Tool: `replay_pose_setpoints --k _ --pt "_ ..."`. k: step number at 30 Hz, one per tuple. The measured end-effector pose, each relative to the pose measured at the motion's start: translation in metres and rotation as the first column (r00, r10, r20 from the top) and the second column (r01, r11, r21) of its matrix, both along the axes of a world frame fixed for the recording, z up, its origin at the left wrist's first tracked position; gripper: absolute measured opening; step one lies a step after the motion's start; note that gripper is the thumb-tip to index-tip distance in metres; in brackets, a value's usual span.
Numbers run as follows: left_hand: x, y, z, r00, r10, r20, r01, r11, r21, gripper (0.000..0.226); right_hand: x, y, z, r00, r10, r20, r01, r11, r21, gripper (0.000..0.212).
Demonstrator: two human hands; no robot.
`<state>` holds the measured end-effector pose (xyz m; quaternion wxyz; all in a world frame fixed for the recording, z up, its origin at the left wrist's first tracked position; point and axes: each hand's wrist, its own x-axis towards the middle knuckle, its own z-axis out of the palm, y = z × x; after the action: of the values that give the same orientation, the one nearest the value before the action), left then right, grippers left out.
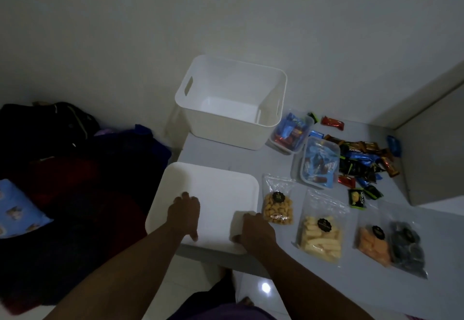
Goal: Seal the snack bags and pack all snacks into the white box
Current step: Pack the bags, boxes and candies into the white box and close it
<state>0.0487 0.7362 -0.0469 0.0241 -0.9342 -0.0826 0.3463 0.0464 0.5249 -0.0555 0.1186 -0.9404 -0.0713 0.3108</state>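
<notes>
Two hands rest on a white lid [213, 194] at the near edge of the tabletop [251, 159]. Only the head view shows this. The left hand [184, 213] lies flat on the lid with fingers spread, gripping nothing. The right hand [253, 229] sits at the lid's right corner, fingers curled over the edge, seemingly taking hold of it.

Behind the lid, against the wall, stands the white box [231, 101], open and empty, with a handle slot in each end. It looks like stiff, light plastic, best lifted by those slots.

To the right of the lid lie four clear snack bags. Just beside it is the puffs bag [277, 206], then the sticks bag [321, 234], then the orange bag [371, 242], partly under the dark bag [406, 247]. Their tops look loose and unsealed, though the dim light makes this uncertain. They should be light, soft and slippery, with contents that crush easily, so I would pinch them by the empty top film.

Farther back sit two clear tubs [319, 161] of sweets and a scatter of wrapped bars [364, 159]. The lid fills the near working space and probably needs setting aside. A dark pile of clothes [62, 169] lies well left of the tabletop.
</notes>
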Motion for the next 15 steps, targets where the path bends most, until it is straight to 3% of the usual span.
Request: replay_pose_setpoints --k 3,9,12,15 --pt "0.029 -0.025 0.01 0.997 -0.046 0.066 0.047 0.999 -0.012 0.094 0.018 -0.007 0.011 0.994 -0.093 0.057 0.087 0.991 0.097 0.067" --pt "0.086 -0.1 0.021 0.962 -0.043 0.268 0.124 0.948 -0.292 0.083 0.063 -0.058 0.042 0.92 -0.368 0.133 0.334 0.916 0.221 0.042" --pt "0.107 -0.141 0.029 0.948 -0.022 0.317 0.157 0.899 -0.408 0.074 0.078 -0.097 0.048 0.846 -0.504 0.174 0.45 0.85 0.273 0.047" --pt "0.125 -0.18 0.031 0.948 0.041 0.315 0.124 0.865 -0.487 0.078 0.095 -0.14 0.039 0.785 -0.59 0.189 0.524 0.795 0.306 0.052"
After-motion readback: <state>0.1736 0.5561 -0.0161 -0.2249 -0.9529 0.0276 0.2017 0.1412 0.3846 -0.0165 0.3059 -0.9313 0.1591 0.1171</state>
